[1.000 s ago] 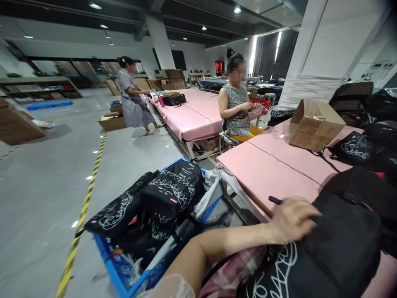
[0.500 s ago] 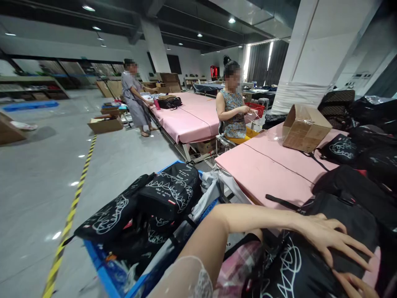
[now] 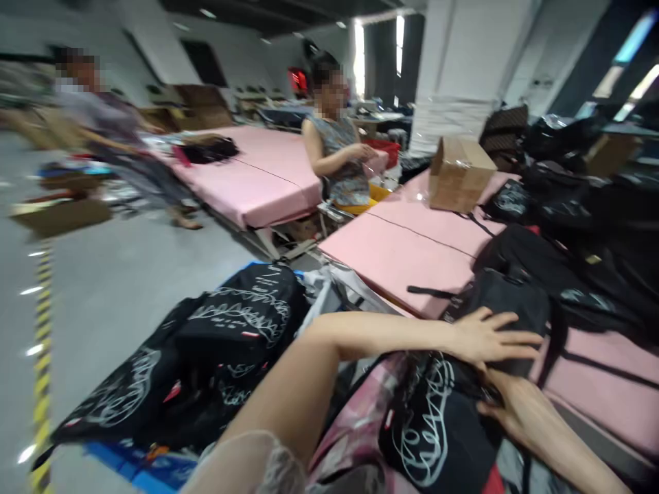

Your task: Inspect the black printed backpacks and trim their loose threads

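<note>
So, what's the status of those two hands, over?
Left hand open, fingers spread; right hand, grip unclear. Both at black fabric backpack with white scribbled print. Brown cardboard box farther off, not in the way.

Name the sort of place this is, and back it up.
Probably a bag workshop or packing floor: there are several black backpacks with white scribbled designs, long pink-topped worktables with people beside them, and yellow-and-black floor tape.
</note>
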The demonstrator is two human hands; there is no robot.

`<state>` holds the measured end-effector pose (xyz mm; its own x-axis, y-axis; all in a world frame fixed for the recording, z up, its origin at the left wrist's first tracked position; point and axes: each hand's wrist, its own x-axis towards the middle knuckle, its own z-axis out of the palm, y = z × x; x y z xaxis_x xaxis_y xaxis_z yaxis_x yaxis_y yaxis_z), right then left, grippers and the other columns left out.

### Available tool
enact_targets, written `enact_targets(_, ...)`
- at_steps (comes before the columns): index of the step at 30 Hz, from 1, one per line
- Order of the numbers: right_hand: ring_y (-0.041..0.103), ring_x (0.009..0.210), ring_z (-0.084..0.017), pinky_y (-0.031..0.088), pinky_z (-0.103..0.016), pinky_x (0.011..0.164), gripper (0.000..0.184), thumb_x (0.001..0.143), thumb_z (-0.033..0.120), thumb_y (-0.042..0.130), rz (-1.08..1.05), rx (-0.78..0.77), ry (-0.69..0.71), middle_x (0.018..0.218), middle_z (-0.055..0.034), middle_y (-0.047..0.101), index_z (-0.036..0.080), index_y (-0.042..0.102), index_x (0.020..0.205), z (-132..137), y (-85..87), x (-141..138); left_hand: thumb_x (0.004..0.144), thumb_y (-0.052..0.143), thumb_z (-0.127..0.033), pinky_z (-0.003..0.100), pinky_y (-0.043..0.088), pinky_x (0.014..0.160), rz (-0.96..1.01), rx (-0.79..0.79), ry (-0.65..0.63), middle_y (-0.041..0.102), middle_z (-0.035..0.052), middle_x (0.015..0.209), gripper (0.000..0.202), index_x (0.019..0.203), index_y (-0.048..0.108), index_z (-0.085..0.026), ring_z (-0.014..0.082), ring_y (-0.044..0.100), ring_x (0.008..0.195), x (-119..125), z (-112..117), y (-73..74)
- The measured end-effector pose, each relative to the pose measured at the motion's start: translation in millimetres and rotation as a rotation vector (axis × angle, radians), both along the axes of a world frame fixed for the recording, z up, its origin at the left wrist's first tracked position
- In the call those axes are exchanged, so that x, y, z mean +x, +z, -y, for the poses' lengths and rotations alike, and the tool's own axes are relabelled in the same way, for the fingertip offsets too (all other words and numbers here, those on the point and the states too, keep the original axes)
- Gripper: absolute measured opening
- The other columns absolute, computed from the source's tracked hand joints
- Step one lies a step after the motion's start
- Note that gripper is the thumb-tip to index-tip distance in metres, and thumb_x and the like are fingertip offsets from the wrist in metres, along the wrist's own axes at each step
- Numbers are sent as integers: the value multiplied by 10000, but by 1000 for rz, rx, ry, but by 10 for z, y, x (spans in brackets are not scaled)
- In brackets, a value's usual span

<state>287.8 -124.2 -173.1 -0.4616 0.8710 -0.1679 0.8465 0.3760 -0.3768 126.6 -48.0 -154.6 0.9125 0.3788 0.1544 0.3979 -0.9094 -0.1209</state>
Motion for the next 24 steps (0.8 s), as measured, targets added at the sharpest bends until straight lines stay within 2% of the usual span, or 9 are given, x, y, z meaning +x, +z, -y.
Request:
enact_targets(4,630,716,-205,421,-282,645,53,754,204,534,-201,-87,-39,758,-32,664,188,580,776,80,137,-117,718,620,-270,544,302,966,145,-79,40,130,19,1529,798,1426,254,-243,366,112,1356,153,16,-275)
enact_targets(8,582,660,-143,421,-237,618,93,757,169,546,-493,-173,-39,695,-7,614,172,556,664,173,100,-46,703,629,-125,547,265,1007,257,-132,65,150,54,1526,828,1423,234,-233,349,96,1370,287,-10,-477)
enact_targets(11,595,728,-146,449,-246,665,108,775,138,514,-563,-83,-28,801,-26,630,173,601,827,323,41,98,675,703,-164,519,289,1015,338,-200,-18,239,87,1499,817,1388,308,-225,347,140,1367,244,-37,-444)
enact_targets(14,607,869,-170,466,-286,756,342,768,85,468,-519,70,-51,990,-54,640,201,550,1079,504,-18,231,770,630,-250,448,335,1015,549,-385,22,410,118,1405,544,1282,454,-192,281,321,1312,62,76,-275)
enact_targets(16,605,905,-177,472,-292,760,413,756,61,438,-492,146,-79,1035,-62,633,211,513,1133,605,-48,273,864,484,-332,378,425,924,698,-615,270,608,128,1174,319,1106,581,-148,228,550,1094,-80,288,-152)
enact_targets(18,604,869,-168,471,-263,700,424,740,39,406,-479,201,-61,996,-61,630,206,509,1115,664,-71,265,884,362,-492,325,496,722,607,-1026,532,685,102,764,470,816,649,-126,192,644,722,-189,563,-75)
enact_targets(20,595,765,-141,442,-224,608,386,741,29,384,-464,265,13,903,-47,620,188,513,1069,683,-87,214,812,277,-686,292,482,545,368,-1548,675,612,92,521,689,613,619,-122,175,593,498,-235,807,-73)
enact_targets(22,549,621,-114,384,-215,521,277,796,51,372,-406,372,134,786,-22,593,170,522,996,681,-98,132,721,203,-806,285,463,472,256,-1926,799,607,124,509,824,572,612,-107,183,583,460,-216,945,-141)
enact_targets(24,488,530,-108,332,-233,481,185,870,101,365,-301,507,267,676,4,553,164,533,914,678,-105,47,702,215,-820,288,470,466,310,-2059,954,635,157,579,849,599,623,-83,194,603,487,-165,971,-249)
